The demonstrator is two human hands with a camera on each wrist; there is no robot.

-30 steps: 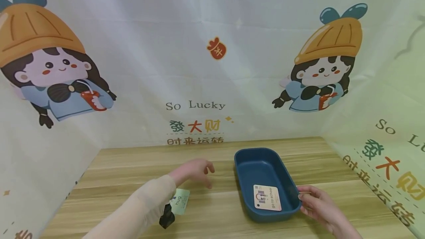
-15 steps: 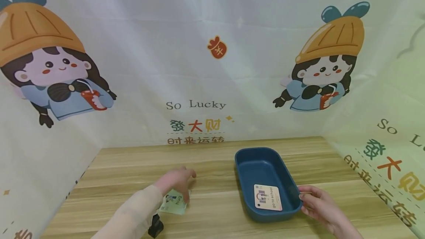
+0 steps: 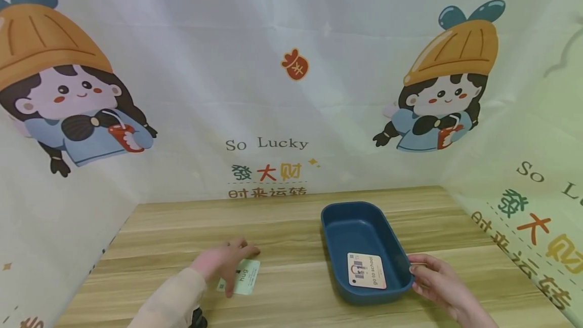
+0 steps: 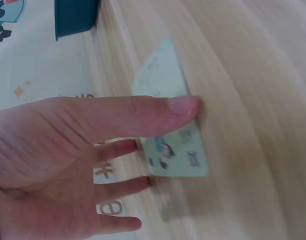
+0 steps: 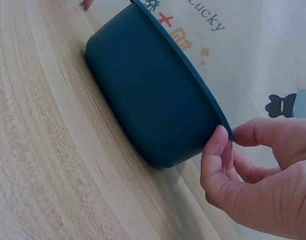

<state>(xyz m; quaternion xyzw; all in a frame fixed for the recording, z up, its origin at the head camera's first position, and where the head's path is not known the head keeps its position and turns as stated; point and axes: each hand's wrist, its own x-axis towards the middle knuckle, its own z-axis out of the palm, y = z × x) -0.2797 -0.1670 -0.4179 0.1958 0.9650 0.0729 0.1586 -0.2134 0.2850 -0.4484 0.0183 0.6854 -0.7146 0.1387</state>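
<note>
My left hand [image 3: 224,262] reaches over a pale green card [image 3: 248,277] lettered "hug", which lies on the table. In the left wrist view the thumb [image 4: 157,112] crosses above the card [image 4: 180,155], and the other fingers stand spread on its near side; whether any of them touches it I cannot tell. On the right, my right hand [image 3: 437,281] pinches the rim of a blue plastic bin [image 3: 330,262] at its near right corner, seen again as the bin [image 5: 143,85] in the right wrist view. Inside the bin lies a cream card [image 3: 366,271] reading "go to school".
The wooden table [image 3: 291,237] runs back to a printed cloth [image 3: 255,90] that hangs behind and at both sides. A dark object [image 3: 198,318] shows under the left wrist.
My left hand has moved left and toward me, back over the green card. The right hand stays at the bin's rim, and the bin has not moved.
</note>
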